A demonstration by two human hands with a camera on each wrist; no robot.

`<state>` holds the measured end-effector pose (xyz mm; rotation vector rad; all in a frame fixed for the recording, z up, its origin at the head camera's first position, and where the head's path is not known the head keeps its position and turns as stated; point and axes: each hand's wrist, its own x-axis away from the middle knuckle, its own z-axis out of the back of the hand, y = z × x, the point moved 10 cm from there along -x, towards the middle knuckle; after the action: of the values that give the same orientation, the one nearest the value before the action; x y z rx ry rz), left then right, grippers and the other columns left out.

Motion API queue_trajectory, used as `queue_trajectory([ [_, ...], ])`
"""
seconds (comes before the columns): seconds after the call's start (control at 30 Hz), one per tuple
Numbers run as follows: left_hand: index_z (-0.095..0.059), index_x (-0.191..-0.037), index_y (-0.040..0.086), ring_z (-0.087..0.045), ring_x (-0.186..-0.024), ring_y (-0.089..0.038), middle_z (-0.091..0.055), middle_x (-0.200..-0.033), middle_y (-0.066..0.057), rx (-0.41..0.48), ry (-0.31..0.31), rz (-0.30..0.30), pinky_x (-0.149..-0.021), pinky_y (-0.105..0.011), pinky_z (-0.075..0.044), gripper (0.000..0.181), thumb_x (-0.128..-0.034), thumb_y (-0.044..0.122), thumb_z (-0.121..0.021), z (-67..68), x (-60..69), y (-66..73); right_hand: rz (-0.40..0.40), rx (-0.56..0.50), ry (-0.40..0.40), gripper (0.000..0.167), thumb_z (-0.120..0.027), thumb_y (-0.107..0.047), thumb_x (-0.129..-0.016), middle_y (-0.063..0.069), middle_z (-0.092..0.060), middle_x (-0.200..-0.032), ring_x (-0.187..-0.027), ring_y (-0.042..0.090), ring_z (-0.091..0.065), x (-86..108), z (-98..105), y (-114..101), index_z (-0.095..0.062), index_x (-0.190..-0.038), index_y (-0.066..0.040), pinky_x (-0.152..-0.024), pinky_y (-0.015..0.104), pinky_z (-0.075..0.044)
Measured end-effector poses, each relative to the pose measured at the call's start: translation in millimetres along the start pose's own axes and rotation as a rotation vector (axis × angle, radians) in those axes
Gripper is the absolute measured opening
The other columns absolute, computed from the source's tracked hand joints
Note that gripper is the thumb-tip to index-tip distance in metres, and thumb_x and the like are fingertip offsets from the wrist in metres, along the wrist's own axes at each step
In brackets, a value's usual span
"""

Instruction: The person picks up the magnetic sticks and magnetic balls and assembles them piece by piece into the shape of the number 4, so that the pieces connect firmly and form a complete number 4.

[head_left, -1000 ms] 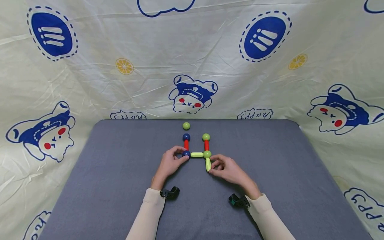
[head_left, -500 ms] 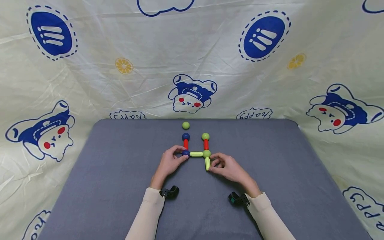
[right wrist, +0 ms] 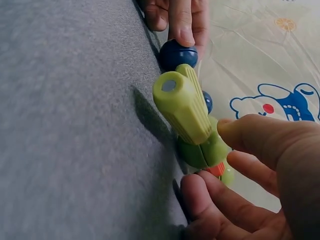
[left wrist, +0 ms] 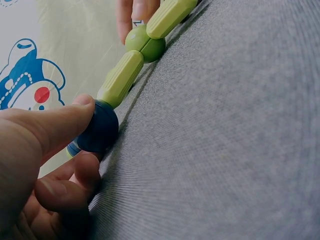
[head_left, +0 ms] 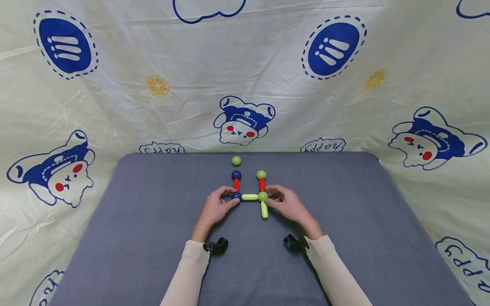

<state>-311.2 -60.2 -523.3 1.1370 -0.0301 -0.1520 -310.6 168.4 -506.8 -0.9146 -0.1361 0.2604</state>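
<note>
In the head view, my left hand pinches a dark blue ball between thumb and fingers. A yellow-green magnetic rod joins that ball to a green ball, which my right hand holds by its right side. From the green ball a second yellow-green rod points toward me; its bare end shows a grey metal tip in the right wrist view. Red rods run away from both held balls, one ending at a blue ball, the other at a green ball.
A loose green ball lies near the far edge of the grey cloth-covered table, just beyond the left branch. Behind the table hangs a printed cream curtain. Each wrist wears a black camera band.
My right hand has left the near end of the lower yellow-green rod and moved up to the green ball. The left hand stays on its blue ball, and the joined pieces keep their layout.
</note>
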Motion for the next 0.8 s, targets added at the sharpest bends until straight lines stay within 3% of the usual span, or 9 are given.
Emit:
queue_trajectory([
  [0.27, -0.070, -0.121, 0.014, -0.052, -0.064, -0.013, -0.073, -0.116, -0.008, 0.003, 0.003, -0.009, -0.059, -0.024, -0.043, 0.031, -0.0927, 0.025, -0.079, 1.7, -1.2, -1.2, 0.014, -0.006, 0.010, 0.033, -0.073, -0.026, -0.097, 0.014, -0.071, -0.122, -0.090, 0.020, -0.068, -8.4, -5.1, 0.4, -0.070, -0.127, -0.012, -0.080, 0.036, -0.054],
  [0.8, -0.070, -0.120, 0.014, -0.052, -0.063, -0.012, -0.072, -0.115, -0.009, 0.011, 0.009, -0.018, -0.058, -0.023, -0.043, 0.031, -0.0924, 0.023, -0.079, 2.2, -1.4, -1.7, 0.007, -0.031, 0.009, 0.033, -0.073, -0.029, -0.097, 0.012, -0.071, -0.123, -0.088, 0.018, -0.068, -7.8, -5.5, 3.7, -0.071, -0.127, -0.015, -0.081, 0.037, -0.054],
])
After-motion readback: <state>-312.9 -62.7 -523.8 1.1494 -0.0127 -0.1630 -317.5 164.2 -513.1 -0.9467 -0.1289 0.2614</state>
